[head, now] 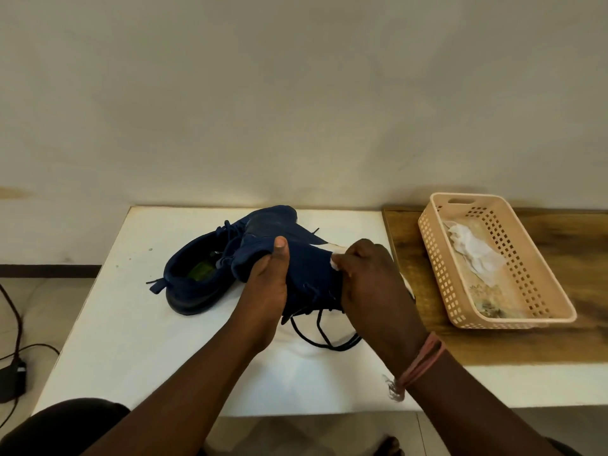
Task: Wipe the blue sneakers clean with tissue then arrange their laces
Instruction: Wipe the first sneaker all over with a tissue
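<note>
At the centre of the frame, both hands hold one blue sneaker (306,258) above the white bench (131,340). The left hand (266,284) grips it from below, thumb pressed up over the dark blue fabric, fingers wrapped behind out of sight. The right hand (371,281) curls round the sneaker's right side and pinches a wad of white tissue (335,258) against the upper. The held sneaker's long axis runs from upper left to lower right of the frame; which end is the toe I cannot tell. Its black laces (325,334) hang loose and trail onto the bench below the hands.

The second blue sneaker (197,278) sits on the bench just left of the hands, its heel toward the lower left and its toe toward the upper right, partly behind the held one.

On the right, a beige perforated basket (434,251) rests on a wooden surface (559,340), with crumpled white tissue (477,255) inside.
</note>
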